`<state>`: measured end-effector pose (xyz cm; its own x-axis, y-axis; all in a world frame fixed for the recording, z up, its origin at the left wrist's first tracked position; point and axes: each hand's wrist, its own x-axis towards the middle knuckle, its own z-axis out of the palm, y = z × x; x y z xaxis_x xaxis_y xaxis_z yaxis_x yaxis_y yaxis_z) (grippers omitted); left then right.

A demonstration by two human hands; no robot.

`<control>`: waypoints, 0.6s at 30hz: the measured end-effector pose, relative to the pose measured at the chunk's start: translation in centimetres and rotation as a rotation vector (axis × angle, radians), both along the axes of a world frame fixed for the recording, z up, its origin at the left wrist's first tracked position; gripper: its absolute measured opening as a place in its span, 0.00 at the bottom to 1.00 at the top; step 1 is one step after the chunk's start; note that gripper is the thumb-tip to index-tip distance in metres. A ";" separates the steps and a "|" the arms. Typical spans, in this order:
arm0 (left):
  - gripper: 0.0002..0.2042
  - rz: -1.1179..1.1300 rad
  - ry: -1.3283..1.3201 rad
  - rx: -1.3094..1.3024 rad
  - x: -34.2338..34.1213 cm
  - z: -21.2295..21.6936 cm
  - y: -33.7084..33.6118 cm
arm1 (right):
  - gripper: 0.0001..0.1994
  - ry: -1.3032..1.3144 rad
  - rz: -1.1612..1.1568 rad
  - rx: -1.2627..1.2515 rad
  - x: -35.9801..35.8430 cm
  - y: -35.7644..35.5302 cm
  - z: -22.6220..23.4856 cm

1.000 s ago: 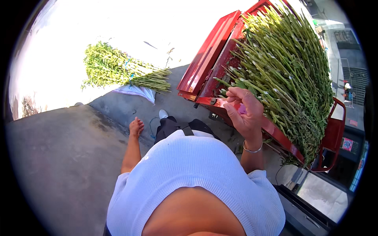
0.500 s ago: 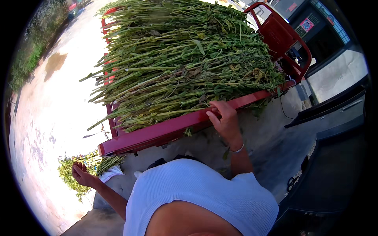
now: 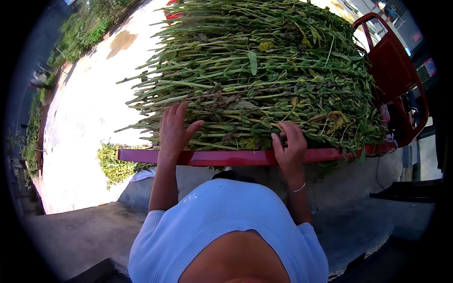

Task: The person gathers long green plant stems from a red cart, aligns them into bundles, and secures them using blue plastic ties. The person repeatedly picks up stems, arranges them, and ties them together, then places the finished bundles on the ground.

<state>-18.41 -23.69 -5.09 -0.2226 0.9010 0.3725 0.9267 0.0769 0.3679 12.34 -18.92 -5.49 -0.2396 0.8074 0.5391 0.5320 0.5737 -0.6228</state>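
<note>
Now left hand (image 3: 172,132) over green stalks (image 3: 255,87) instead of out wide, right hand (image 3: 291,146) near them, both unclenched

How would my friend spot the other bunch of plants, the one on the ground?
Find the red vehicle piled with green stalks, then follow its near red rail leftward, past the left hand. The bunch shows around the rail's left end, by a whitish sheet. Unlike those stalks, it lies on the ground and looks bright yellow-green.
</note>
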 end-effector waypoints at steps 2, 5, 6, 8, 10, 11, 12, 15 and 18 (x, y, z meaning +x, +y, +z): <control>0.23 0.015 0.062 -0.047 0.2 0.2 1.6 | 0.20 -0.079 0.069 0.027 -1.2 2.1 2.1; 0.17 -0.065 -0.013 -0.227 -0.9 -0.2 2.0 | 0.25 -0.237 0.209 -0.004 -4.4 5.6 3.8; 0.15 -0.109 -0.068 -0.167 -1.3 -0.3 1.9 | 0.27 -0.298 0.269 -0.027 -5.6 6.8 4.2; 0.11 -0.196 -0.168 -0.036 -1.8 -0.3 1.8 | 0.25 -0.488 0.360 -0.136 -7.4 9.3 3.7; 0.07 -0.146 -0.250 0.042 -2.3 -0.1 1.8 | 0.19 -0.629 0.435 -0.150 -8.6 11.3 1.7; 0.06 -0.123 -0.290 0.083 -2.4 0.0 1.7 | 0.17 -0.590 0.449 -0.145 -8.6 11.6 1.1; 0.06 -0.071 -0.317 0.076 -2.5 0.2 1.6 | 0.15 -0.556 0.484 -0.140 -8.9 12.0 1.0; 0.08 -0.091 -0.371 0.046 -2.5 -0.9 1.0 | 0.13 -0.425 0.586 -0.131 -8.5 13.3 0.8; 0.11 -0.117 -0.174 -0.017 -1.7 -0.5 1.2 | 0.10 -0.249 0.728 -0.240 -8.1 14.0 1.2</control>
<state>-20.12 -22.50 -5.55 -0.1756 0.9303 0.3221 0.8522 -0.0201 0.5228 4.24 -4.91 -4.30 -0.8406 0.4895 0.2321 0.2156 0.6953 -0.6857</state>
